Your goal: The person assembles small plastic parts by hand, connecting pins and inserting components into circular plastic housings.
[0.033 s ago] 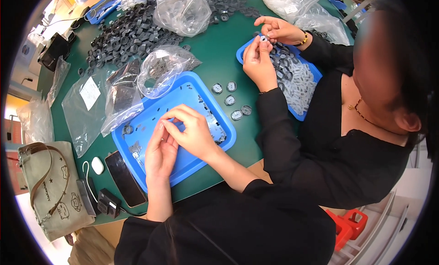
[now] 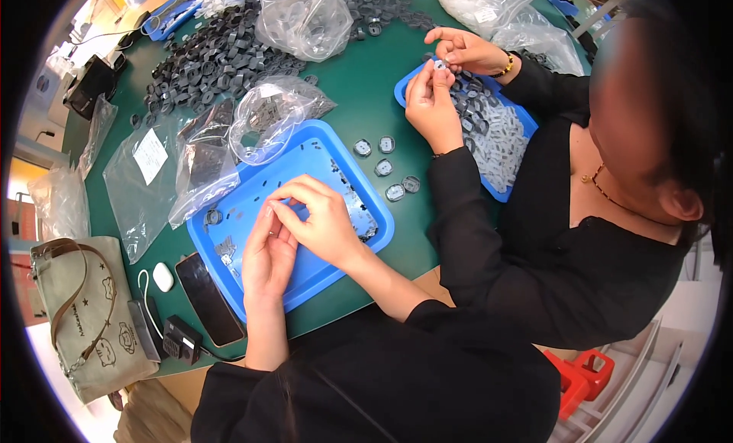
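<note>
Over a blue tray [image 2: 379,206], my left hand [image 2: 269,263] and my right hand [image 2: 324,223] meet with thumbs and fingertips pressed together. Both are closed, and whatever lies between the fingers is hidden or too small to name. On the tray's floor are a dark round part [image 2: 214,216], a cluster of small metal pieces [image 2: 226,248] near my left hand, and small black bits [image 2: 369,233] along the right side. Several round grey parts with pale centres [image 2: 384,167] lie on the green table [image 2: 359,99] just right of the tray.
A co-worker at the right holds a small white part [image 2: 440,65] over another blue tray [image 2: 500,195]. Dark ring parts [image 2: 229,57] are heaped at the back. Clear plastic bags [image 2: 282,114] overlap my tray's far edge. Left are a phone [image 2: 208,298], an earbud case [image 2: 163,276] and a bag [image 2: 92,313].
</note>
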`<state>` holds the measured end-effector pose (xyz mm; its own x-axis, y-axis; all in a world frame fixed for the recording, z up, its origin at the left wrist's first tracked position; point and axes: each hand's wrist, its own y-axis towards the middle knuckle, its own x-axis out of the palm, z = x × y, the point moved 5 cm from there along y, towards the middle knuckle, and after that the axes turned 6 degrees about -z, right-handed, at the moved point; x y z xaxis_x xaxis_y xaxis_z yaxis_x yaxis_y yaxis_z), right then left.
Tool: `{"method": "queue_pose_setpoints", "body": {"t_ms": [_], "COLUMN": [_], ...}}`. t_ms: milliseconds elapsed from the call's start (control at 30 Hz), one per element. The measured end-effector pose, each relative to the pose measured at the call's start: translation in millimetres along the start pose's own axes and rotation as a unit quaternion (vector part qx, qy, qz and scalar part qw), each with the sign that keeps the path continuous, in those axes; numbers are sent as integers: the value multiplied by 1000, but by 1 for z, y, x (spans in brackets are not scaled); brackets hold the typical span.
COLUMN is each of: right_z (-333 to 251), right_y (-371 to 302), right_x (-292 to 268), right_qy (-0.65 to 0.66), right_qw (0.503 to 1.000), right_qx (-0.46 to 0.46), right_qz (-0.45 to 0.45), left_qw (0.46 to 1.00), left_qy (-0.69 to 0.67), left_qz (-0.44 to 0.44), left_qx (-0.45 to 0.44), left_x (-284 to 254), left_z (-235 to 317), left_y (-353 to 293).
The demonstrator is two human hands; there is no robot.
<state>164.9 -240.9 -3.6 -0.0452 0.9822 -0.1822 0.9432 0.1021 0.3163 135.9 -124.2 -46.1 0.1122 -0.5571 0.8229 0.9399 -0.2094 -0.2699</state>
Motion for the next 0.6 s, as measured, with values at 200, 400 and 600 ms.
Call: {"method": "queue_pose_setpoints", "body": {"t_ms": [200,400,600], "right_z": [-6,-2,16], "right_y": [0,1,1], "right_x": [0,-5,-18], "right_qy": [6,7,-91], "right_qw": [1000,999,991], "right_qx": [2,36,74], "right_qz": [-7,29,67], "left_qw": [1000,999,996], "left_qy": [17,-4,-26], "left_qz": [-16,24,84], "left_qx": [15,24,19], "left_x": [0,-16,-15], "left_z": [4,1,3], "left_y": [-2,0,-5]}}
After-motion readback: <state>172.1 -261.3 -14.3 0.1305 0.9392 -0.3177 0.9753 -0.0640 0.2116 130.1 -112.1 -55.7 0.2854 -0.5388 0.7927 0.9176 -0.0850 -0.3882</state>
